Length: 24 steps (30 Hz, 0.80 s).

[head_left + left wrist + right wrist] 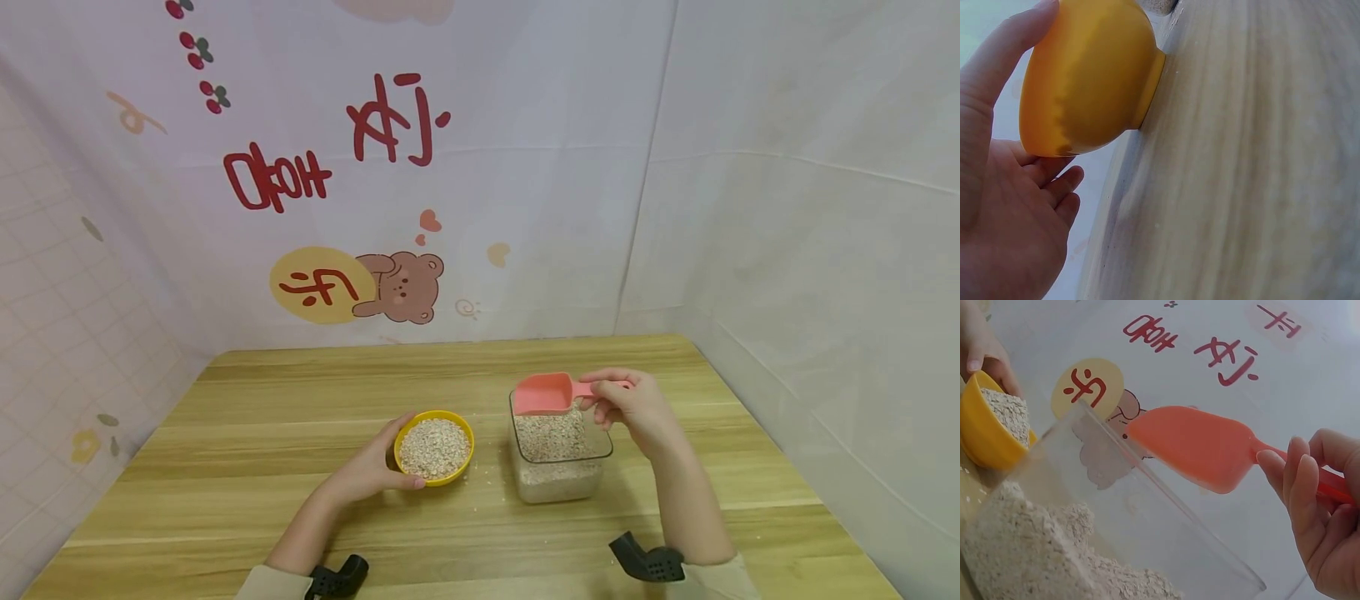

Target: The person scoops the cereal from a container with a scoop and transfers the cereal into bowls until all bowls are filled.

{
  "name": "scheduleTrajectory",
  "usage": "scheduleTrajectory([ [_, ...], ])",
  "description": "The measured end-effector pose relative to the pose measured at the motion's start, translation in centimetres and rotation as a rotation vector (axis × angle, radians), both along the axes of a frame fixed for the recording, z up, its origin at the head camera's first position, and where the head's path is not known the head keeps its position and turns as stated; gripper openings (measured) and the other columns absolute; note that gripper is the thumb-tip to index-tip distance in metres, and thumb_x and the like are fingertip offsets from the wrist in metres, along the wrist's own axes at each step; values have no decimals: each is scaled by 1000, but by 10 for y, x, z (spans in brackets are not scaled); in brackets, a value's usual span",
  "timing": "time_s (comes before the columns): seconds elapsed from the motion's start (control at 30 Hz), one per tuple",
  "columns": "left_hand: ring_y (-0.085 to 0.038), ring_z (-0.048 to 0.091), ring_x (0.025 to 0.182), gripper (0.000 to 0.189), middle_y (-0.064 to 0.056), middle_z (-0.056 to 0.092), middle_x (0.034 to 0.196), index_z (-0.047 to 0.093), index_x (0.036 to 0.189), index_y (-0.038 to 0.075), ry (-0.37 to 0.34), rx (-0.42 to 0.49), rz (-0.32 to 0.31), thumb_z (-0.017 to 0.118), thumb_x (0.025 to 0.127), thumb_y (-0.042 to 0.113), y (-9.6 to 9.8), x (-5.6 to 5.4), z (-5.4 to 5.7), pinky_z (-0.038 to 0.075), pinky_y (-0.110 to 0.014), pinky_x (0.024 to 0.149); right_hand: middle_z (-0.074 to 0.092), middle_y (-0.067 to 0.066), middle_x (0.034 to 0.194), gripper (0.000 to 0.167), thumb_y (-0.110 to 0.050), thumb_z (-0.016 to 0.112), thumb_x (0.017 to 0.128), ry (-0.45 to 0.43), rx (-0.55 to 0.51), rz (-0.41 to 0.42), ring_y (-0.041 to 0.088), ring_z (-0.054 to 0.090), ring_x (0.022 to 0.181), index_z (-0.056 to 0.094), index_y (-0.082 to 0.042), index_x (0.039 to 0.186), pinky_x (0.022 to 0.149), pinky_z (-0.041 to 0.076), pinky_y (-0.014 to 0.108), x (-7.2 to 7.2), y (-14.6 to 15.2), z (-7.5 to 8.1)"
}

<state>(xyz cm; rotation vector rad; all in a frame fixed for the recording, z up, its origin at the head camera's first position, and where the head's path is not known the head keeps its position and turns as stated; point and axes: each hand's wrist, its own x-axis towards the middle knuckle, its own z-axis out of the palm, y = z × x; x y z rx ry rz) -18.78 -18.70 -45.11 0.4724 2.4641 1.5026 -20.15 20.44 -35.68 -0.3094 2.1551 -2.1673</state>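
Observation:
On the left, a yellow bowl (452, 478) stands on the table, heaped with oat flakes (433, 447). My left hand (367, 468) holds this bowl from its left side, the thumb at the near rim and the fingers at the far side. The right hand (632, 408) grips a pink scoop (543, 394) by its handle, thumb and fingers pinching it. No oats show in the scoop's bowl, which hangs over the far part of a clear square container (558, 492). Inside that container lie more oat flakes (1029, 550), their surface sloping in the right wrist view.
The wooden table (285, 400) carries a few loose flakes between bowl and container. White printed cloth (540, 208) hangs behind the table and at both sides. A black wrist mount (648, 560) sits on the right forearm, another (339, 577) on the left.

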Motion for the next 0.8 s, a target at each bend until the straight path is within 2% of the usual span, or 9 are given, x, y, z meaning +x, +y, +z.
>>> scheduleTrajectory([
  [0.27,-37,12,141,105,-17,19,155,22,152,10,1,-3,-3,86,70,28,0,-1,0,13,-63,107,67,16,71,28,-1,55,92,-19,44,16,11,54,48,57,19,112,47,49,23,-4,7,-6],
  [0.47,-37,13,141,106,-18,20,155,21,152,9,3,5,-8,86,71,27,0,-1,0,14,-63,107,66,10,68,31,-1,54,93,-19,75,43,11,55,49,54,22,114,47,48,23,-7,10,-12],
  [0.57,-37,13,141,106,-18,20,155,21,152,9,2,7,-9,86,71,27,0,-1,0,14,-62,108,66,12,69,31,-2,54,94,-15,107,56,11,54,49,55,21,115,47,48,23,-9,12,-16],
  [0.67,-37,12,141,106,-17,20,155,21,152,9,-1,7,-8,86,71,27,0,-1,0,13,-63,107,66,18,71,32,-3,54,93,-9,136,65,10,53,48,55,20,115,46,46,24,-11,15,-19],
  [0.8,-38,12,141,106,-18,20,155,21,152,9,1,5,-6,86,71,26,0,-1,-1,13,-64,107,63,16,69,30,-3,55,92,6,177,70,10,49,47,58,18,114,43,42,25,-13,17,-23],
])
